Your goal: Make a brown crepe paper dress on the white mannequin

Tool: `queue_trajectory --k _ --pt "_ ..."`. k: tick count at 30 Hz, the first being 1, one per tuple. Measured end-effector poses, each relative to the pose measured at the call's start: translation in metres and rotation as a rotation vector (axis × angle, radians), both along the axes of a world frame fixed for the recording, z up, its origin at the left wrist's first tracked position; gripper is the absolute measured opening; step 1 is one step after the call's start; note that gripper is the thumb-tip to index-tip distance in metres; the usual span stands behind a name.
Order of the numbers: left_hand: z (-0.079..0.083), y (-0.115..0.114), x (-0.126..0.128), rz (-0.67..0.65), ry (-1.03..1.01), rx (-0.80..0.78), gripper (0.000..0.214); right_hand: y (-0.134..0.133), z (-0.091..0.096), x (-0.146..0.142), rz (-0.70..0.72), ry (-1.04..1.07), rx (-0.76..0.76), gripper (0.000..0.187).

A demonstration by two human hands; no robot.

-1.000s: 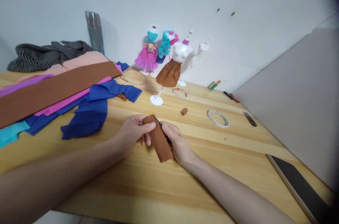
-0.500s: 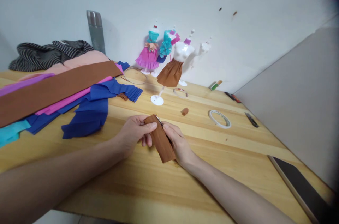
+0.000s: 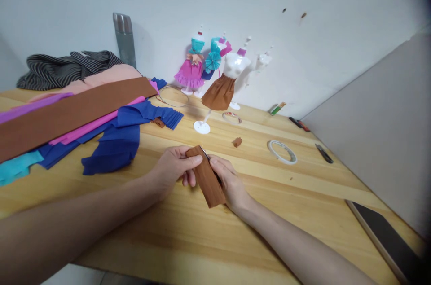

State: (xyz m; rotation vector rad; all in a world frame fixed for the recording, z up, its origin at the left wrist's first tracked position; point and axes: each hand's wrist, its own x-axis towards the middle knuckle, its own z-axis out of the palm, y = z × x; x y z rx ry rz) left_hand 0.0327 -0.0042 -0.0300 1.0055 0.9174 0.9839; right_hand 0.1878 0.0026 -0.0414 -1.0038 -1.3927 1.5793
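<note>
A folded strip of brown crepe paper (image 3: 209, 181) slants over the table between my hands. My left hand (image 3: 177, 166) pinches its upper end, thumb on top and fingers behind. My right hand (image 3: 230, 181) is closed at the strip's right edge on scissors (image 3: 204, 151), mostly hidden; a thin shiny blade shows along the paper. Beyond my hands lies a small scrap of brown paper (image 3: 237, 142). A white dress form (image 3: 235, 66) in a gathered brown paper skirt (image 3: 219, 92) stands farther back.
Coloured crepe paper sheets (image 3: 81, 107) lie at the left, near striped cloth (image 3: 67, 72) and a bottle (image 3: 124, 40). Smaller dressed forms (image 3: 190, 72) stand by the wall. Tape rolls (image 3: 292, 159), a dark cutter (image 3: 323, 153) and a tablet-like slab (image 3: 384, 235) are at the right.
The whole view has shifted slightly, so things appear a little farther right. Both hands keep their grip, and the brown strip is held nearly the same way.
</note>
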Motion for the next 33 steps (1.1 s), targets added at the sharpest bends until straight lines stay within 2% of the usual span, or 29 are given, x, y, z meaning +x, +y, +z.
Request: queue_trajectory --k 6,33 --pt "-0.0003 0.0002 0.0001 0.001 -0.004 0.012 0.03 -0.001 0.0038 0.0002 0.045 -0.011 0.002 0.04" --pt "0.0003 -0.0004 0.001 0.009 0.021 0.015 0.028 0.0016 -0.0007 0.0016 0.037 -0.044 0.014 0.04"
